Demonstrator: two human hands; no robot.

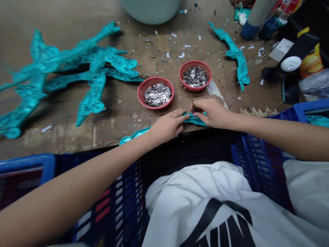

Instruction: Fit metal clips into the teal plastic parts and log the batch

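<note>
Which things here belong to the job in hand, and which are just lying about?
Apparently the job's:
- handled teal part
- left red basket, right red basket
- their metal pieces
- teal pile

Probably just lying about:
- white box
- clear plastic bag

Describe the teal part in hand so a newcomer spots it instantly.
On the brown table, find the two red baskets, then drop to the table edge nearest the wearer. The teal part lies along that edge, partly hidden by the left hand. Unlike the teal heap and the lone teal strip, it also has the right hand at it.
</note>
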